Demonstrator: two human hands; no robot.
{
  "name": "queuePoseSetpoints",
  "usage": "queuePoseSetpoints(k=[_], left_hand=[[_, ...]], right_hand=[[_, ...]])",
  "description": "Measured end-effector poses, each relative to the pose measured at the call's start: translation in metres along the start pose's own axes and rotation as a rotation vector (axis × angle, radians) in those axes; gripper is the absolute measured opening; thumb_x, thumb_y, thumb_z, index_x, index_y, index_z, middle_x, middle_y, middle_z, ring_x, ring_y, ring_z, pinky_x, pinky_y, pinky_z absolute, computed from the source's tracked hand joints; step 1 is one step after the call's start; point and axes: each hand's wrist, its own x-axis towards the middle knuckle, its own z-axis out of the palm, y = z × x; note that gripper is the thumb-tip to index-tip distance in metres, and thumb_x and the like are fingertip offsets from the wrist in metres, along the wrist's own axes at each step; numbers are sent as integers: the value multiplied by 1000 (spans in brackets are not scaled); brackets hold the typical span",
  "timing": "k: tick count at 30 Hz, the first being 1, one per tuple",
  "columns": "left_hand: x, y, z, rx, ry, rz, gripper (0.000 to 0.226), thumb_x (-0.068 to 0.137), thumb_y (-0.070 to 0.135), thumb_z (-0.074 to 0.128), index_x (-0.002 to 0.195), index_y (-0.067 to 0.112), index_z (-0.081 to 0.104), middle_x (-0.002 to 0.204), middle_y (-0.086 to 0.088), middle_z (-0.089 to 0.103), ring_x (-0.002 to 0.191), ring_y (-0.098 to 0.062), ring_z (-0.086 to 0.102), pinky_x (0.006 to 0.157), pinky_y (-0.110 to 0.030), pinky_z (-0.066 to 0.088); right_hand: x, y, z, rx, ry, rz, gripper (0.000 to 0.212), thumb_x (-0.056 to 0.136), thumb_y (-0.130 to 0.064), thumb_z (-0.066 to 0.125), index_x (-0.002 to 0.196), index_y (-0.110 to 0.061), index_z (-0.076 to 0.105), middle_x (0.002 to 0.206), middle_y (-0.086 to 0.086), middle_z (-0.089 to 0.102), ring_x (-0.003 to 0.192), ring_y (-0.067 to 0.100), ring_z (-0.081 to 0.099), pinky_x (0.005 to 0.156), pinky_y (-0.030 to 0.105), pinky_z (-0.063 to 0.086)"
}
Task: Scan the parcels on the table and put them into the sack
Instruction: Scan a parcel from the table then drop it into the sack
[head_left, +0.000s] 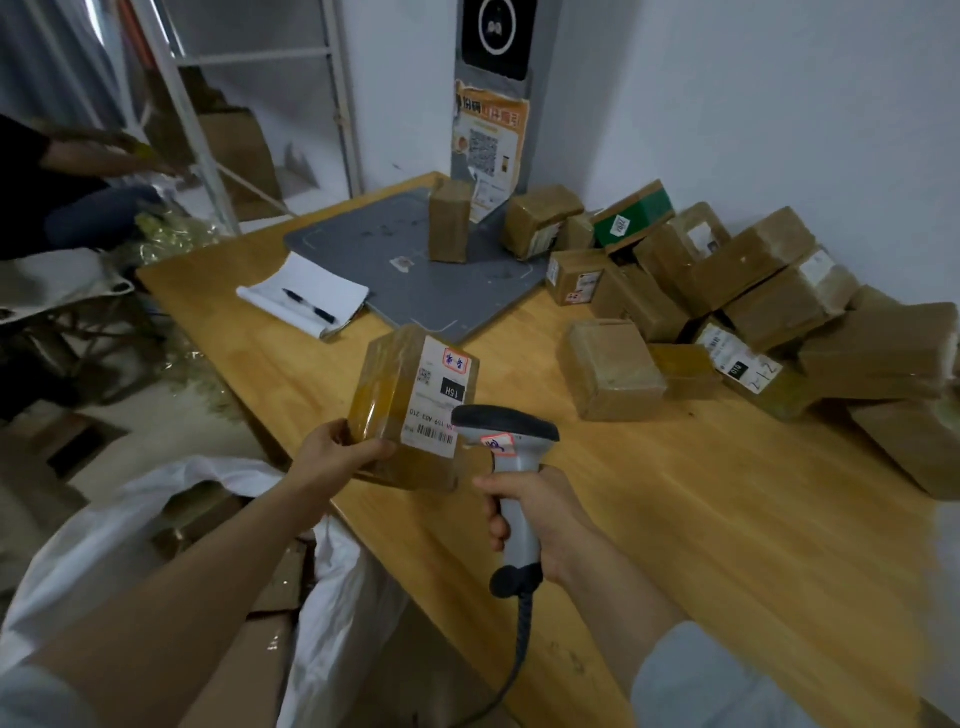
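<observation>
Parcels wrapped in brown tape lie heaped along the far right of the wooden surface, against the white wall. One box stands upright on a grey mat at the far end. A notepad with a pen on it lies just left of the mat, near the left edge of the surface. Of the two hands, the left hand grips a labelled parcel raised over the near left edge. The right hand is wrapped round the handle of a corded scanner, whose head is just beside the label. A broad stretch of wood lies between the hands and the heap. A white sack gapes open below the left edge, with cartons inside. A white rack and another person's arm are at the far left.
</observation>
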Motion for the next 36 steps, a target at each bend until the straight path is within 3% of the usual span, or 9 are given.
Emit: queuePoseSetpoints(k=[5, 8, 11, 17, 21, 26, 29, 33, 36], left_hand=[[0, 8, -20, -44, 88, -44, 75, 69, 35, 80, 132, 5, 52, 115, -10, 63, 98, -23, 61, 78, -31, 51], [5, 26, -32, -89, 208, -67, 82, 80, 35, 71, 148, 11, 31, 136, -13, 48, 117, -30, 51, 94, -39, 44], [10, 52, -45, 32, 235, -50, 91, 78, 43, 72, 150, 13, 25, 147, -13, 39, 128, -33, 44, 99, -41, 39], [8, 93, -49, 246, 254, 1, 100, 70, 46, 79, 147, 8, 29, 138, -12, 46, 118, -29, 49, 91, -41, 43], [6, 108, -52, 436, 204, -28, 105, 65, 48, 82, 147, 8, 29, 143, -16, 43, 125, -34, 47, 96, -45, 44], [1, 114, -62, 432, 94, -46, 104, 51, 51, 86, 136, 13, 41, 122, -12, 58, 103, -30, 59, 87, -44, 52], [1, 113, -65, 451, 82, -50, 111, 45, 56, 86, 137, 13, 40, 123, -13, 56, 105, -32, 58, 90, -45, 51], [0, 110, -67, 476, 118, -89, 100, 58, 54, 82, 136, 9, 39, 129, -15, 53, 110, -34, 55, 91, -46, 50], [-1, 109, -71, 471, 131, -97, 100, 62, 52, 81, 140, 9, 35, 133, -15, 49, 109, -32, 53, 81, -41, 46]], right_hand=[[-1, -4, 6, -29, -23, -12, 14, 81, -3, 69, 75, -4, 56, 51, 7, 52, 39, 15, 44, 42, 24, 40], [-3, -8, 1, -102, -25, -44, 15, 81, -3, 68, 71, -5, 56, 51, 7, 52, 39, 15, 43, 42, 24, 40], [-7, -11, -2, -197, -56, -79, 17, 82, -1, 66, 68, -4, 56, 52, 8, 51, 37, 15, 43, 41, 24, 39], [-16, -9, 5, -481, -86, -232, 12, 81, -3, 66, 76, -9, 58, 51, 2, 54, 39, 16, 44, 42, 28, 41], [-22, -8, 5, -628, -100, -316, 12, 82, -4, 65, 79, -13, 57, 54, 2, 55, 39, 12, 45, 42, 27, 42], [-31, -10, 10, -821, -166, -450, 24, 80, -6, 66, 78, -26, 52, 59, -6, 56, 42, 2, 51, 49, 21, 44], [-32, -9, 15, -862, -189, -496, 28, 80, -8, 67, 80, -30, 50, 62, -7, 56, 47, -1, 55, 50, 17, 42], [-31, -9, 19, -855, -211, -498, 30, 81, -9, 68, 83, -33, 49, 69, -7, 58, 57, 6, 57, 54, 19, 45], [-31, -8, 23, -854, -239, -506, 30, 80, -7, 68, 85, -32, 51, 73, -5, 60, 62, 8, 59, 58, 23, 48]])
